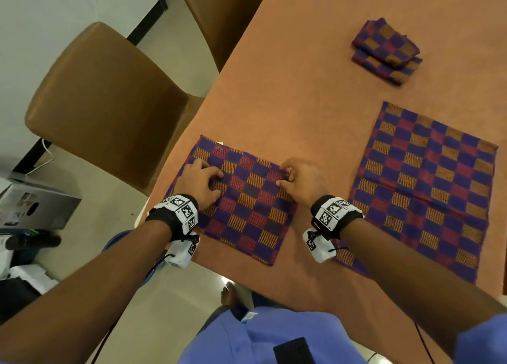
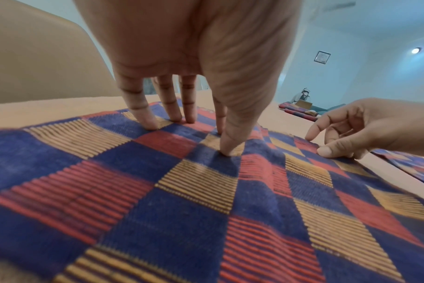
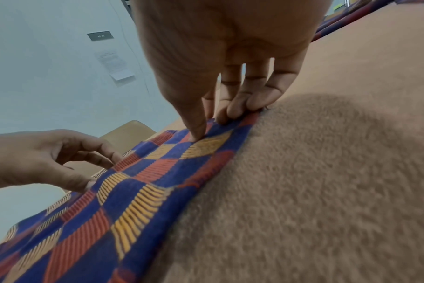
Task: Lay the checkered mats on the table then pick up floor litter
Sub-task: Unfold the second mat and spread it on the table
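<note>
A blue, red and orange checkered mat (image 1: 247, 199) lies flat near the table's left edge. My left hand (image 1: 200, 180) presses its left part with straight fingertips (image 2: 148, 122), and nothing is gripped. My right hand (image 1: 290, 175) is at the mat's far right corner. There the thumb (image 3: 196, 132) presses on top while curled fingers pinch the mat's edge (image 3: 230, 122). A second mat (image 1: 428, 188) lies spread flat to the right. Folded mats (image 1: 386, 51) are stacked farther back on the table.
The table (image 1: 301, 89) has an orange-brown cloth. Two brown chairs (image 1: 109, 103) (image 1: 222, 15) stand along its left side. A grey box (image 1: 35, 207) and other clutter sit on the tiled floor (image 1: 178, 303) at the left. My foot (image 1: 230, 292) is below the table edge.
</note>
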A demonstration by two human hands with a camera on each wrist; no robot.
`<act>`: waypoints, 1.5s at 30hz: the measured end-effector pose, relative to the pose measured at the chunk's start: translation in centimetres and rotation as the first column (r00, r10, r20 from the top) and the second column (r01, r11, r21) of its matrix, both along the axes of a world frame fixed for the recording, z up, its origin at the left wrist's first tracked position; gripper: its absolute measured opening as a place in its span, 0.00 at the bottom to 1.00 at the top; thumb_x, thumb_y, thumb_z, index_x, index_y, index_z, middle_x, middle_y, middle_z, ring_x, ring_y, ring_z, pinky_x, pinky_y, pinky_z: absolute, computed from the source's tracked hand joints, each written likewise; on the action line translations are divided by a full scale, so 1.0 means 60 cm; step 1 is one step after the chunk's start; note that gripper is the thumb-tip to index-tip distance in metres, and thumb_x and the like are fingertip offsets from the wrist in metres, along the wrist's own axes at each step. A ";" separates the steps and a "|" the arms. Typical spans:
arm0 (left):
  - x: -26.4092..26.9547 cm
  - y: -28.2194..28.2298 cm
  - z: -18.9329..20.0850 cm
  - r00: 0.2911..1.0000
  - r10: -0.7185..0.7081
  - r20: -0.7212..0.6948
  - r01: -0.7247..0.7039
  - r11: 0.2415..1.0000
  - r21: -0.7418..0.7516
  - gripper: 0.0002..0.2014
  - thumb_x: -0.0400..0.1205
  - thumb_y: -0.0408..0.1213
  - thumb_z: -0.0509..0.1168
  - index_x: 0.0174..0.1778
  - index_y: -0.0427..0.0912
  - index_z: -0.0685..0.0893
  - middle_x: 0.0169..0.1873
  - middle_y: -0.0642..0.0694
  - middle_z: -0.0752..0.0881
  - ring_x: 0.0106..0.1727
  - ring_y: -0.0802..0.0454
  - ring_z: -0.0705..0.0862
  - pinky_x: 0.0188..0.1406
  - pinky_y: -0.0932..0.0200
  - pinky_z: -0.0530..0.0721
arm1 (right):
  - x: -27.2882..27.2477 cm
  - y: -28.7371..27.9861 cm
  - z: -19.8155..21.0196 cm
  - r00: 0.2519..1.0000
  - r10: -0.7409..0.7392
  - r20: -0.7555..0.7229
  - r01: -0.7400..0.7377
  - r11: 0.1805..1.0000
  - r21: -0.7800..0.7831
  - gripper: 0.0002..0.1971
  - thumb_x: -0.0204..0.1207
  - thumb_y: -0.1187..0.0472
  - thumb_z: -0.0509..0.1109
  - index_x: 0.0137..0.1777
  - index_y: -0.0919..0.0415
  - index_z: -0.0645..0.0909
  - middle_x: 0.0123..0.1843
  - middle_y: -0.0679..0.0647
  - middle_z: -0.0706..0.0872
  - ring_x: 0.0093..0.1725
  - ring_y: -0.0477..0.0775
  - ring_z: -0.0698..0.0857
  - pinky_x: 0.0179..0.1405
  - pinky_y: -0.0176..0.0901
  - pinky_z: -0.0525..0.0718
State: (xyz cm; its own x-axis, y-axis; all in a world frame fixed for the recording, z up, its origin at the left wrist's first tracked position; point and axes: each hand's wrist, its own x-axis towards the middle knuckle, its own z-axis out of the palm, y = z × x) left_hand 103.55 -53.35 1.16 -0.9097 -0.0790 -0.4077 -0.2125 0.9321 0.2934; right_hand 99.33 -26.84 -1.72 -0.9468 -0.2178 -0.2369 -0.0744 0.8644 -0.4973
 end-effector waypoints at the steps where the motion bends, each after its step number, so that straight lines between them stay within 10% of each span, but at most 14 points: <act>1: 0.000 0.002 0.000 1.000 0.010 0.002 -0.010 1.000 -0.002 0.20 0.71 0.44 0.75 0.60 0.55 0.82 0.64 0.48 0.73 0.66 0.44 0.71 0.60 0.45 0.79 | -0.002 -0.001 0.004 1.000 0.010 0.016 -0.010 1.000 0.015 0.10 0.71 0.48 0.77 0.49 0.47 0.84 0.38 0.42 0.82 0.40 0.48 0.83 0.34 0.41 0.78; 12: 0.004 0.014 0.006 0.999 0.051 0.003 -0.051 0.999 -0.006 0.21 0.70 0.43 0.75 0.60 0.54 0.82 0.63 0.48 0.73 0.67 0.43 0.71 0.62 0.42 0.78 | -0.013 -0.005 0.016 0.991 -0.068 0.118 0.068 0.998 0.010 0.11 0.67 0.48 0.81 0.33 0.53 0.87 0.31 0.45 0.87 0.31 0.44 0.85 0.23 0.39 0.80; 24: 0.006 0.017 0.006 0.998 0.065 0.006 -0.065 0.998 0.006 0.22 0.71 0.44 0.75 0.61 0.55 0.81 0.64 0.49 0.73 0.68 0.43 0.70 0.63 0.40 0.77 | 0.008 -0.009 0.037 0.989 -0.143 0.039 0.137 0.983 0.125 0.16 0.67 0.42 0.79 0.46 0.50 0.82 0.38 0.43 0.80 0.38 0.47 0.81 0.28 0.37 0.76; 29: 0.006 0.018 0.006 0.998 0.062 0.010 -0.062 0.998 -0.003 0.22 0.71 0.44 0.75 0.61 0.55 0.80 0.65 0.49 0.72 0.68 0.43 0.70 0.63 0.40 0.77 | 0.002 -0.009 0.032 0.982 -0.082 0.168 0.059 0.989 0.135 0.12 0.66 0.50 0.77 0.32 0.56 0.80 0.29 0.47 0.82 0.33 0.52 0.83 0.25 0.38 0.76; 38: 0.024 0.015 0.019 0.916 0.156 -0.369 -0.088 0.977 0.194 0.13 0.71 0.32 0.66 0.49 0.48 0.87 0.53 0.49 0.81 0.60 0.44 0.78 0.60 0.43 0.77 | -0.080 -0.008 0.093 0.947 0.291 0.137 -0.232 0.913 -0.336 0.09 0.70 0.56 0.78 0.36 0.56 0.80 0.35 0.48 0.84 0.36 0.49 0.81 0.34 0.39 0.75; 42: 0.020 0.016 0.052 0.804 0.233 -0.548 -0.130 0.967 0.220 0.12 0.72 0.37 0.65 0.49 0.49 0.88 0.59 0.45 0.80 0.64 0.45 0.74 0.65 0.52 0.69 | -0.235 0.028 0.113 0.991 -0.067 0.117 0.112 0.895 -0.431 0.13 0.64 0.52 0.77 0.35 0.49 0.73 0.34 0.58 0.86 0.32 0.51 0.83 0.34 0.44 0.80; 45: 0.011 0.027 0.081 0.768 0.252 -0.589 -0.160 0.966 0.204 0.11 0.74 0.41 0.65 0.51 0.48 0.86 0.63 0.43 0.78 0.67 0.44 0.72 0.65 0.51 0.68 | -0.310 0.077 0.131 0.916 -0.395 0.066 0.389 0.839 -0.382 0.13 0.63 0.49 0.76 0.46 0.47 0.79 0.47 0.56 0.89 0.44 0.53 0.87 0.53 0.55 0.87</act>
